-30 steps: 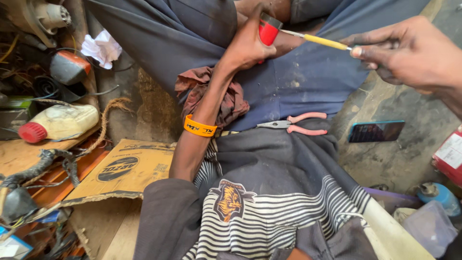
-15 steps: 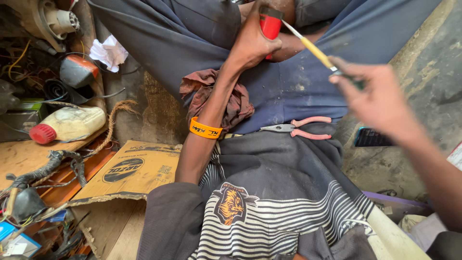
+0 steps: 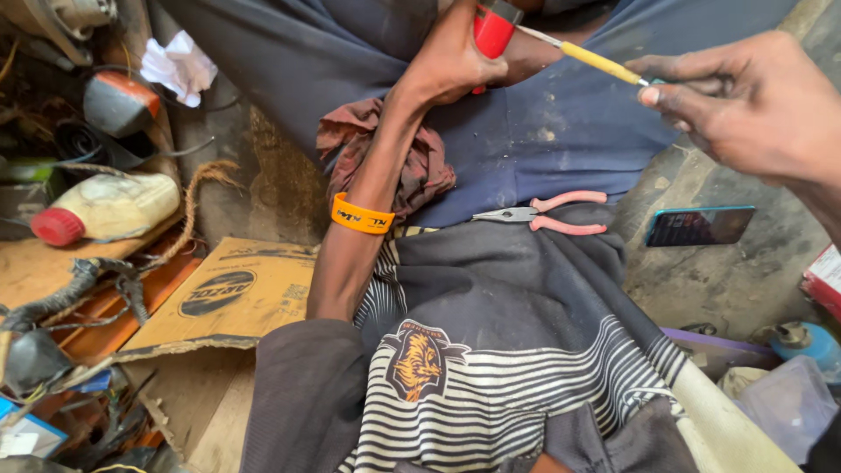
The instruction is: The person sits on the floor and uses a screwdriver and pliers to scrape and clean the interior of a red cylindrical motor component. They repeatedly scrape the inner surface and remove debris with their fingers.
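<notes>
- Pink-handled pliers (image 3: 547,214) lying loose on the lap, just below both hands.
- Left hand (image 3: 448,63) up top, grip closed round a red object (image 3: 493,28).
- Right hand (image 3: 745,101) pinching the yellow-sleeved wire (image 3: 596,63) running from it.

Pliers (image 3: 543,213) are lying on the lap, just right of a crumpled rag (image 3: 385,158) and below the two hands. A phone (image 3: 699,226) is lying on the floor right of the pliers. Flattened cardboard (image 3: 219,298) is lying left of the forearm; a plastic bottle (image 3: 105,208) is lying on its side further left, above it. The left hand (image 3: 451,61) and right hand (image 3: 753,101) are sitting at top, a thin wire (image 3: 596,63) stretching between them.
</notes>
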